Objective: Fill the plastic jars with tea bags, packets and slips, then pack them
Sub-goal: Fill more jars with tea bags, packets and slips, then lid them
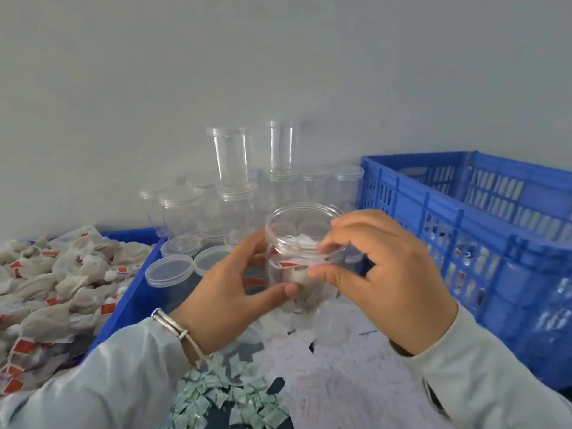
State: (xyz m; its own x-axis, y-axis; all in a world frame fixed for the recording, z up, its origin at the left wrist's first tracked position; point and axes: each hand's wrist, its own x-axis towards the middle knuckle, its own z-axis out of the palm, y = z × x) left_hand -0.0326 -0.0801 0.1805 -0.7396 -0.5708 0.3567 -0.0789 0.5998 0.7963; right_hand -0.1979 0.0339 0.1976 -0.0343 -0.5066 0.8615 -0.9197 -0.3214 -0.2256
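Tea bags (46, 283), soft grey pouches with orange tags, fill a blue tray (136, 292) cut off at the left edge. Left hand (229, 292) curls thumb and fingers round the clear open jar (297, 243), held above the paper slips (325, 366) on the tabletop. Jar contents are blurred. Right hand (387, 267) pinches a white strip (301, 260) at the jar's rim. Blue slotted crate (464, 236) bounds the right side.

The table (280, 383) is dark where it shows. On it lie white paper slips (340, 376), small pale-green packets (216, 394), loose clear lids (168, 270), stacked clear jars (182, 212) and a blue crate (464, 230).
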